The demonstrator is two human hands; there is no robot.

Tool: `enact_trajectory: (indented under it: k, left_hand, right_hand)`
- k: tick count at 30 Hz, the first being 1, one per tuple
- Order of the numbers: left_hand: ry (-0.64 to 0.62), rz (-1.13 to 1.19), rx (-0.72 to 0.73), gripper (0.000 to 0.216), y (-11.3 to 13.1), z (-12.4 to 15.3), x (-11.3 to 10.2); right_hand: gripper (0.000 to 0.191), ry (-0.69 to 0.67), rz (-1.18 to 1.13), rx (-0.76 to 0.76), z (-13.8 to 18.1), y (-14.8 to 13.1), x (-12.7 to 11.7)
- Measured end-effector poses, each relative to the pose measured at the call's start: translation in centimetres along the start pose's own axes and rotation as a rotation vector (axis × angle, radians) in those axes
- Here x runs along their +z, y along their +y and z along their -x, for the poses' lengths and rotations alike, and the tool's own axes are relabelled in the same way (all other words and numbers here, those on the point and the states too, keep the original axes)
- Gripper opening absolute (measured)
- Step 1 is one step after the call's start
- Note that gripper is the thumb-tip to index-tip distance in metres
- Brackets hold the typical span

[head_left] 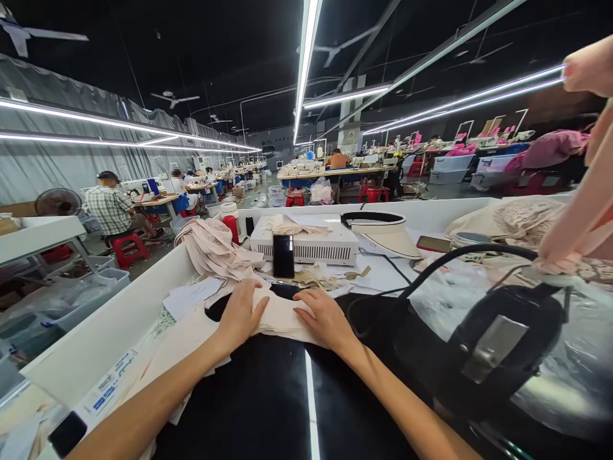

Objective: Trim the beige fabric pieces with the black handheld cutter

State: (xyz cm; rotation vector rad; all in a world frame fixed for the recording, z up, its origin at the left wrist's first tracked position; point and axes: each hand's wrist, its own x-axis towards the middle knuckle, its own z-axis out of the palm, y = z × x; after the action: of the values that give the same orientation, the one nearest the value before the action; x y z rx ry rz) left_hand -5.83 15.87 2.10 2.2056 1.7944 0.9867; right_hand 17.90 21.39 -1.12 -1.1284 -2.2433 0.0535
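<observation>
A stack of cream fabric pieces [282, 317] lies on a glossy black work surface [249, 390] in front of me. My left hand [242, 311] rests on the left part of the stack, fingers stretched forward and thumb apart. Across from it, my right hand [326, 314] lies over the right edge, its thumb and fingers spread on the cloth. The undersides of both hands are hidden. Just beyond the fabric a dark phone [283, 257] leans upright against a white vented box [311, 250]. More cream cut pieces [184, 338] lie beside my left forearm.
Gathered beige cloth [218, 246] sits at the left rim, a sun visor [383, 233] behind the box. At right stand a black machine part [507, 338] with a thick hose [460, 252] and hanging pink fabric [575, 191]. People work at sewing tables farther off.
</observation>
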Motion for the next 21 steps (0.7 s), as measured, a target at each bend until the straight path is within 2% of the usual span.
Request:
enact_trajectory:
  k: [2,4,8,12,15,17,21]
  left_hand:
    - [-0.099,-0.03,0.128,0.034,0.8,0.4,0.5]
    - [-0.194,-0.071,0.187,0.039,0.8,0.5,1.4]
    - [-0.318,-0.149,0.164,0.045,0.0,-0.2,2.8]
    - [-0.373,-0.173,0.145,0.048,0.0,-0.9,2.9]
    - [-0.386,-0.17,0.127,0.053,0.8,-1.1,2.0]
    - [-0.365,-0.17,0.106,0.055,1.0,-1.0,0.6]
    - [-0.271,-0.22,-0.028,0.037,-0.9,0.4,-4.0]
  right_hand:
    - [0.026,-0.006,0.033,-0.039,0.4,0.0,0.6]
    - [0.031,-0.008,0.073,-0.043,0.9,0.4,1.3]
    - [0.037,-0.003,0.135,-0.043,2.0,1.9,2.6]
    - [0.046,0.036,0.153,-0.081,2.3,3.2,3.5]
    - [0.056,0.076,0.157,-0.104,2.1,3.8,3.8]
    - [0.059,0.11,0.163,-0.11,2.1,3.8,3.7]
    - [0.06,0.157,0.164,-0.139,3.0,2.3,3.2]
